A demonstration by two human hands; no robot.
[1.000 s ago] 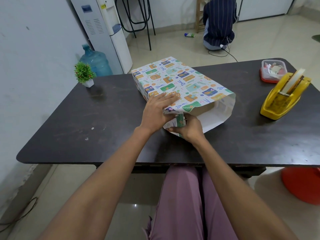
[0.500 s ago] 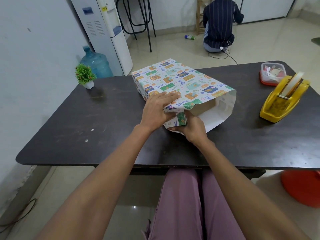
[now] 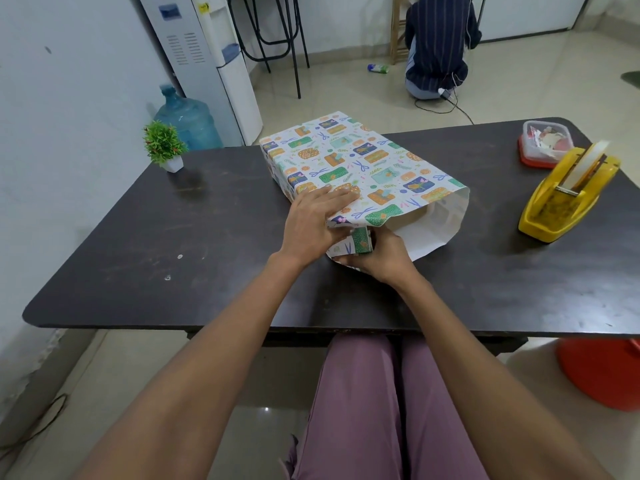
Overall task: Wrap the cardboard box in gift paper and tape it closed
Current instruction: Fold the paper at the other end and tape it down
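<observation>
The cardboard box, covered in patterned gift paper (image 3: 349, 157), lies on the dark table (image 3: 173, 244). Its near end is an open paper sleeve (image 3: 436, 220) showing white inside, with a strip of brown cardboard (image 3: 414, 216) visible in the mouth. My left hand (image 3: 315, 220) lies flat on top of the paper near the front left corner, pressing it down. Just below it, my right hand (image 3: 377, 254) pinches a folded paper flap (image 3: 362, 240) at the box's near end.
A yellow tape dispenser (image 3: 564, 199) stands on the table's right side. Behind it is a clear tub with a red lid (image 3: 543, 143). A small potted plant (image 3: 164, 147) sits at the back left. A person (image 3: 436, 46) crouches on the floor beyond the table.
My right hand has pushed the folded flap a little further in against the box end. My left hand stays pressed on top.
</observation>
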